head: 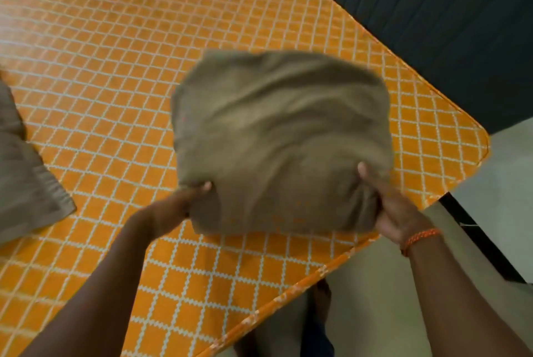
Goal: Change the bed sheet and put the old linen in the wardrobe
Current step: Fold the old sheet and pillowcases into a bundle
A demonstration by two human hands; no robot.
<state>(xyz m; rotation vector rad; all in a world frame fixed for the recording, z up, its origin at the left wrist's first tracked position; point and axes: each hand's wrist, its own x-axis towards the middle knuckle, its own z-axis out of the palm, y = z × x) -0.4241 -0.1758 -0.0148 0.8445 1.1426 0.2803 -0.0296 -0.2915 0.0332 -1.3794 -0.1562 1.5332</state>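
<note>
Holding a folded brown sheet above the bed, near its right corner. Left hand gripping the sheet's near left edge, thumb lying on top, fingers tucked underneath. Right hand gripping the near right edge, thumb pressing on top, fingers curling under the cloth. Bundle sitting between the two hands, its bulk lying beyond the thumbs. Showing an orange cover with a white lattice over the bed. Blurring the sheet's far edge. Hiding the fingers of both hands beneath the cloth. Cutting off a second brown cloth at the left border. Wearing an orange bracelet on the right wrist.
</note>
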